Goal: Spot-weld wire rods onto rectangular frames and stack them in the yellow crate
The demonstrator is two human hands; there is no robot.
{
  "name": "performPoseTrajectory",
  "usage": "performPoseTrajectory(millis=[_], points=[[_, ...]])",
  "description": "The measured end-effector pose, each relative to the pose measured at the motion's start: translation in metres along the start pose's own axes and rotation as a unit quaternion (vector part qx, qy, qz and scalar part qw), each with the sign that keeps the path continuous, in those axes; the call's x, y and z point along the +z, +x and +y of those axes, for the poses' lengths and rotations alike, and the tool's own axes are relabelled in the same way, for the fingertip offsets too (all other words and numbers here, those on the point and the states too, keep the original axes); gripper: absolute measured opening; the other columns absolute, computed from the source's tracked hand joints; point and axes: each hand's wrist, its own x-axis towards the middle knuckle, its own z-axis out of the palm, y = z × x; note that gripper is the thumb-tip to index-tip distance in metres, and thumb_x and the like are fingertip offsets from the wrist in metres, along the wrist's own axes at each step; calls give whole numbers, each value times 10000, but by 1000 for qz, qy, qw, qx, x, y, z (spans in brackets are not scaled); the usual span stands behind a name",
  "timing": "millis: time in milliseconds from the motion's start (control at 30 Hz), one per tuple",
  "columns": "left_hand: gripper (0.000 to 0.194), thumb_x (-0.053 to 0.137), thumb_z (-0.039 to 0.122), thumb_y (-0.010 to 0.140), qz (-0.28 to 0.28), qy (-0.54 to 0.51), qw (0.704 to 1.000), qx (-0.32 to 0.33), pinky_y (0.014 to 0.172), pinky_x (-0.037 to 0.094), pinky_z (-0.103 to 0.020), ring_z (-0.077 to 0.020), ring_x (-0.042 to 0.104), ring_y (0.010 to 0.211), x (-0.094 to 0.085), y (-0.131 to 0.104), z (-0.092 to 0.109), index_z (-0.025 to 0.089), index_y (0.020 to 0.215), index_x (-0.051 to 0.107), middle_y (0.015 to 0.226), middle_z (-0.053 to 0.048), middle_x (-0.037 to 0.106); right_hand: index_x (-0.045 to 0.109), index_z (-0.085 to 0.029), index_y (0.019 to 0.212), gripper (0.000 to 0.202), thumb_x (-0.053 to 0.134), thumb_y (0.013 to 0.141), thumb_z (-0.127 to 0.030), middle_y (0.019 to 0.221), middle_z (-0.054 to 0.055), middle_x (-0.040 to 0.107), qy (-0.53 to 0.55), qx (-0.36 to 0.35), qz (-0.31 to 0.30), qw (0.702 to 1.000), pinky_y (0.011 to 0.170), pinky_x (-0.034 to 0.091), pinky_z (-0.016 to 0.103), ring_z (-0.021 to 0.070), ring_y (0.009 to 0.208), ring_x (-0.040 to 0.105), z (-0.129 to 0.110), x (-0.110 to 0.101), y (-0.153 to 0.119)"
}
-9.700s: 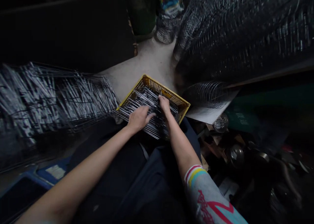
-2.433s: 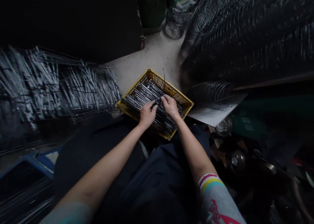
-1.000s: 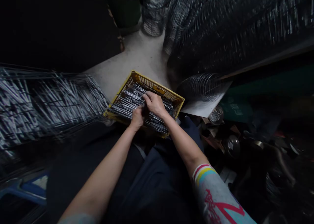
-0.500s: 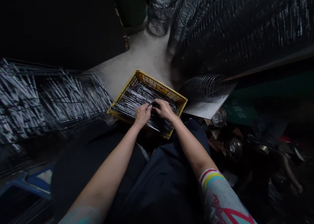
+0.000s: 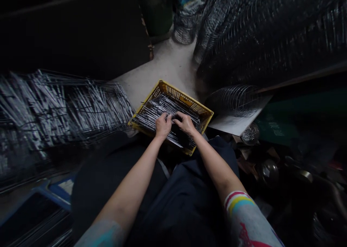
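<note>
A yellow plastic crate [image 5: 199, 105] sits in front of my knees, filled with thin metal rods [image 5: 151, 111] lying side by side. Over the rods, my left hand [image 5: 163, 126] is closed, fingertips pressed together. My right hand [image 5: 185, 123] is closed close beside it, thumb and fingers pinched. The fingertips of both hands meet near the crate's middle. Something small and dark seems to be between them, too small and dim to name.
Stacked wire racks of metal rods [image 5: 89, 109] stand at the left. Wire coils [image 5: 235, 99] rest on a white board [image 5: 230, 124] at the right, near a bowl of small metal parts [image 5: 249, 133]. A blue plastic stool [image 5: 58, 193] is at lower left.
The whole view has shifted, so the crate and hands appear a little further right. Both hands stay pinched together over the rods, with only slight finger movement.
</note>
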Motion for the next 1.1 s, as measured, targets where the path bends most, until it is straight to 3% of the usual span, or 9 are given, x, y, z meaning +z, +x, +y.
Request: performPoseTrajectory(millis=[200,333,467,600,800,900,1033,1100], points=[[222,619,376,810,51,-48,994,-83,700,505,-294,-167,656,654,-2,0,-4,221,868,472,761,1,639,678,-178,1021,201,556,872,-120,991,62,660,-117,-33,-21,992,865,432,272,181,926,592,2,7,0],[335,625,254,774,-27,-72,995,-59,705,540,-282,-155,672,725,-15,-12,-3,224,1037,420,862,-4,650,648,-176,1077,257,439,935,-127,1014,85,582,-205,-33,-77,975,820,420,283,198,924,526,1,8,2],[405,604,225,782,-74,-99,991,-56,674,555,-272,-149,678,719,-20,-21,-3,217,1110,366,882,-14,664,625,-168,1014,217,442,907,-120,1025,88,533,-251,-35,-110,961,847,395,308,223,947,457,0,5,7],[360,567,218,819,-81,-86,992,-34,691,563,-289,-149,683,691,-17,-23,-6,216,1114,360,903,-23,677,629,-174,965,167,479,892,-164,1058,80,462,-246,-11,-122,962,810,392,302,220,936,447,0,-2,12],[334,569,221,838,-101,-65,993,-22,684,554,-286,-150,678,687,-20,-22,-3,211,1118,387,904,-23,676,642,-160,1005,174,519,893,-214,950,37,445,-184,29,-228,956,830,391,279,191,906,468,4,-20,26],[317,571,218,836,-116,-55,992,6,694,554,-280,-171,693,783,-24,-19,-1,210,1113,417,931,-38,675,651,-159,962,178,497,878,-190,918,28,434,-164,42,-268,948,840,397,278,196,912,477,4,-24,34],[217,579,203,831,-118,44,988,88,801,527,-327,-223,697,890,-26,-15,0,215,1029,490,939,-59,691,649,-173,968,192,480,877,-175,910,25,429,-175,44,-274,945,833,404,285,204,888,479,5,-23,38],[201,599,222,830,-93,51,992,66,807,520,-329,-226,703,883,-25,-15,1,218,1004,498,916,-51,704,639,-175,1005,180,495,900,-198,921,26,433,-182,24,-272,944,837,399,285,196,872,473,6,-22,37]])
